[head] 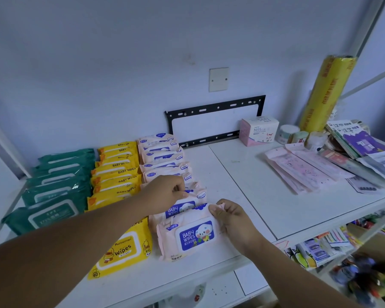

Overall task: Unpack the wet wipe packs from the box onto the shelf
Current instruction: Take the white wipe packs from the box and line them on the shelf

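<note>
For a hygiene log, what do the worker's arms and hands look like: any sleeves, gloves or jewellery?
The left arm and right arm are bare to the frame's edge, no sleeve in view. The left hand and right hand wear no gloves; no watch, bracelet or ring shows.

The shelf (231,185) held rows of green packs (58,187), yellow packs (116,174) and pink packs (162,156); rightward, a mask box (259,131), a roll (327,92), possibly books (360,141).

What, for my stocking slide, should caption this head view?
Left hand pinches a pink wipe pack in the row; right hand grips the front pack on the white shelf, beside yellow packs.
</note>
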The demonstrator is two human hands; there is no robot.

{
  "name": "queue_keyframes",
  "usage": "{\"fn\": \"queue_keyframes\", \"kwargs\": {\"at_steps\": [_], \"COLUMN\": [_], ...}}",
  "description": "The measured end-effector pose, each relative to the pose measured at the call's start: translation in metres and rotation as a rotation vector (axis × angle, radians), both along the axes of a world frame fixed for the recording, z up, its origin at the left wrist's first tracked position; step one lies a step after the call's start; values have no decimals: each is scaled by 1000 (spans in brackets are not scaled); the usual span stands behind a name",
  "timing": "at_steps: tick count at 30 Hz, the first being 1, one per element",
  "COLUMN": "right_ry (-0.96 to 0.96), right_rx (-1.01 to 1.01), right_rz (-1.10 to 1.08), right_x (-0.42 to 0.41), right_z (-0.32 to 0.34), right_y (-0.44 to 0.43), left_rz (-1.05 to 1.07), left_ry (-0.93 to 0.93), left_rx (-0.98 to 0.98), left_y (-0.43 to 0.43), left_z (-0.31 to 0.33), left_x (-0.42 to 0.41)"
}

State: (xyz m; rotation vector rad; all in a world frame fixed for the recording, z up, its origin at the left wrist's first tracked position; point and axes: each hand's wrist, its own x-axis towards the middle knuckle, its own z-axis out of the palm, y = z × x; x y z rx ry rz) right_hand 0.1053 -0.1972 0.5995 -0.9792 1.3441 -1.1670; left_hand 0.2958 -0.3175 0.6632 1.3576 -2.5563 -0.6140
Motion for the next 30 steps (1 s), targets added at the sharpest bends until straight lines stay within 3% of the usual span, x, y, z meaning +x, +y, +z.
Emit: {"fn": "queue_keyframes", "kwargs": {"at_steps": [11, 30], "right_ry": [-143, 42], "right_rx": [-36, -7], "right_rz": [-148, -183], "right_x": [27, 13], "right_z": [-22, -12], "right_y": [-14, -15], "left_rz": [-4, -40], "left_ry": [-27, -31], "left_rx": [65, 25], "left_y": [-4, -4], "left_z": [0, 2], "left_x": [7, 8]}}
